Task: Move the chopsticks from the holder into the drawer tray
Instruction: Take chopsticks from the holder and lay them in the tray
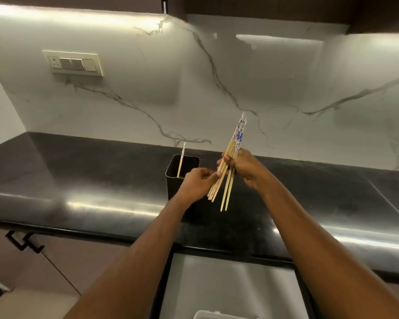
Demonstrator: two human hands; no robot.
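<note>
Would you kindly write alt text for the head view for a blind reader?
Both hands hold a bundle of chopsticks above a black countertop: the right hand grips it, the left hand pinches its lower part. One chopstick stands in the black holder.

Chopsticks (228,166) tan, tops blue-white patterned, seemingly; holder (177,180) black; backsplash (194,88) white-veined.

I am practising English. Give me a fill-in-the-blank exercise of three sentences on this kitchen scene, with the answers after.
1. The right hand grips a bundle of chopsticks, and the left hand pinches it ____ the right hand.
2. Only ____ chopstick stands in the holder.
3. The holder's colour is ____.
Answers: below; one; black.
</note>
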